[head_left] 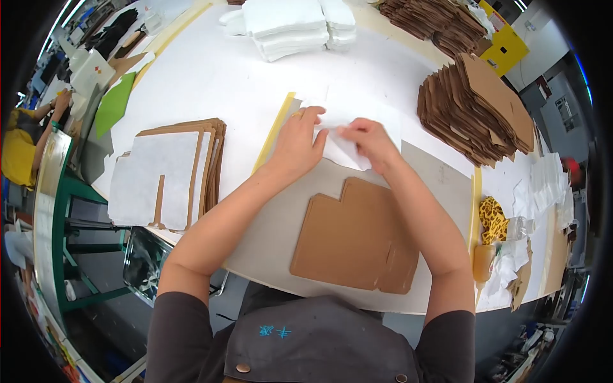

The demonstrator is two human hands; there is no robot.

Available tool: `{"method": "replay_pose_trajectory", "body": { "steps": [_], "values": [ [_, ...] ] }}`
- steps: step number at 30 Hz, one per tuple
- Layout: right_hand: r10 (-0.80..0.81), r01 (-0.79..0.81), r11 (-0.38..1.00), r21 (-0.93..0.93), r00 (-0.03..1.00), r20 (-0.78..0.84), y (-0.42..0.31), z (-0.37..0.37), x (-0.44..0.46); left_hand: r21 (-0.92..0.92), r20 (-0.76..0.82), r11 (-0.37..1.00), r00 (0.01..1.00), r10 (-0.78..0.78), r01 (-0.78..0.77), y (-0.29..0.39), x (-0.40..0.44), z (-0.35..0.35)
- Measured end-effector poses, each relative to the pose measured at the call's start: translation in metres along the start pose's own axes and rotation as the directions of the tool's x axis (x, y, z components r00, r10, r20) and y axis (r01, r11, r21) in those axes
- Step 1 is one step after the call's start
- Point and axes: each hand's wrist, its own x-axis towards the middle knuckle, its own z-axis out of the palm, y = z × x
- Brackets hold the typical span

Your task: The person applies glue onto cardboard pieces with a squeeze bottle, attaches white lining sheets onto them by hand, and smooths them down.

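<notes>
A thin white sheet lies on the table under both my hands, its near edge lifted or curled. My left hand rests at the sheet's left side, thumb and fingers apart. My right hand is slightly blurred, its thumb and fingers pinched together at the sheet. Nearer to me, a flat brown cut piece with a notched top edge and a slit at lower right lies on the grey work surface.
At left sits a stack of brown pieces topped with white sheets. Brown pieces are piled at right and far right. White sheets are stacked at the back. A leopard-print item lies at right. Another person works at far left.
</notes>
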Motion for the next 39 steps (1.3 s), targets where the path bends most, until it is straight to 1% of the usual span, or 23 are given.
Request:
{"method": "replay_pose_trajectory", "body": {
  "steps": [1, 2, 4, 6, 7, 9, 11, 12, 14, 15, 16, 17, 18, 20, 22, 26, 27, 28, 29, 31, 32, 35, 39],
  "values": [
    [0.037, -0.028, 0.995, 0.099, 0.995, -0.09, -0.001, -0.016, 0.007, 0.004, 0.004, 1.0, 1.0, 0.012, -0.012, -0.008, -0.002, 0.001],
    [-0.071, 0.191, 0.867, 0.46, 0.961, -0.266, 0.016, -0.037, 0.032, 0.085, 0.044, 0.996, 0.999, -0.015, 0.011, -0.014, -0.006, 0.001],
    [0.116, 0.181, 0.541, 0.821, 0.951, -0.286, 0.007, -0.093, 0.042, 0.158, 0.086, 0.987, 0.996, -0.039, 0.025, -0.015, -0.004, 0.0],
    [0.136, 0.273, 0.538, 0.798, 0.906, -0.401, 0.004, -0.105, 0.032, 0.112, 0.192, 0.97, 0.953, -0.234, 0.215, -0.007, 0.004, -0.003],
    [0.058, 0.295, 0.616, 0.731, 0.908, -0.415, 0.003, -0.098, 0.029, 0.11, 0.205, 0.973, 0.953, -0.222, 0.203, -0.005, 0.009, 0.0],
    [-0.151, 0.315, 0.78, 0.541, 0.933, -0.326, 0.006, -0.083, 0.027, 0.209, -0.056, 0.976, 0.997, -0.047, 0.058, 0.0, 0.023, 0.008],
    [-0.26, 0.274, 0.957, 0.096, 0.956, -0.135, -0.013, -0.054, 0.0, 0.209, -0.048, 0.977, 0.997, 0.064, -0.053, 0.021, 0.039, 0.005],
    [-0.286, 0.284, 0.958, 0.036, 0.952, 0.113, -0.026, -0.048, -0.014, 0.213, -0.048, 0.965, 0.985, 0.168, -0.154, 0.028, 0.046, 0.005],
    [-0.415, 0.384, 0.889, 0.25, 0.906, 0.087, -0.028, -0.037, -0.024, 0.186, 0.005, 0.943, 0.96, 0.28, -0.275, 0.026, 0.053, 0.005],
    [-0.41, 0.381, 0.891, 0.247, 0.909, 0.077, -0.025, -0.046, -0.029, 0.246, 0.167, 0.912, 0.941, 0.294, -0.329, 0.027, 0.052, 0.003],
    [-0.491, 0.491, 0.866, -0.089, 0.871, 0.022, -0.021, -0.061, -0.034, 0.295, 0.325, 0.873, 0.9, 0.291, -0.389, 0.026, 0.052, 0.001],
    [-0.577, 0.525, 0.741, -0.418, 0.817, 0.002, -0.016, -0.076, -0.04, 0.285, 0.33, 0.874, 0.897, 0.296, -0.393, 0.021, 0.049, 0.0],
    [-0.573, 0.518, 0.745, -0.421, 0.82, -0.006, -0.008, -0.091, -0.047, 0.234, 0.356, 0.886, 0.883, 0.304, -0.4, 0.014, 0.044, -0.001],
    [-0.458, 0.49, 0.686, -0.538, 0.865, 0.205, 0.013, -0.112, -0.065, 0.178, 0.384, 0.898, 0.869, 0.312, -0.401, 0.007, 0.036, -0.007],
    [-0.496, 0.532, 0.627, -0.569, 0.836, 0.235, 0.033, -0.112, -0.077, 0.075, 0.462, 0.942, 0.849, 0.258, -0.328, 0.008, 0.03, -0.015],
    [-0.553, 0.601, 0.472, -0.645, 0.772, 0.314, 0.04, -0.108, -0.08, -0.097, 0.414, 0.987, 0.896, 0.158, -0.129, -0.004, 0.027, -0.022],
    [-0.554, 0.601, 0.473, -0.644, 0.772, 0.313, 0.042, -0.107, -0.076, -0.232, 0.408, 0.968, 0.913, 0.01, 0.093, -0.01, 0.031, -0.023],
    [-0.537, 0.586, 0.523, -0.619, 0.79, 0.295, 0.046, -0.106, -0.071, -0.358, 0.422, 0.883, 0.896, -0.138, 0.304, -0.015, 0.036, -0.025],
    [-0.519, 0.57, 0.57, -0.591, 0.808, 0.278, 0.05, -0.105, -0.067, -0.356, 0.423, 0.884, 0.896, -0.138, 0.304, -0.02, 0.039, -0.027],
    [-0.507, 0.53, 0.681, -0.505, 0.839, 0.198, 0.053, -0.103, -0.06, -0.581, 0.44, 0.678, 0.875, -0.202, 0.449, -0.032, 0.045, -0.028],
    [-0.479, 0.483, 0.777, -0.403, 0.87, 0.12, 0.055, -0.102, -0.056, -0.581, 0.436, 0.678, 0.876, -0.208, 0.45, -0.037, 0.046, -0.027],
    [-0.462, 0.445, 0.824, -0.349, 0.886, 0.039, 0.057, -0.107, -0.044, -0.554, 0.465, 0.684, 0.858, -0.217, 0.474, -0.042, 0.042, -0.024],
    [-0.338, 0.37, 0.877, -0.308, 0.929, 0.153, 0.037, -0.116, -0.043, -0.388, 0.495, 0.843, 0.856, -0.15, 0.372, -0.015, 0.037, -0.025]
  ]
}}
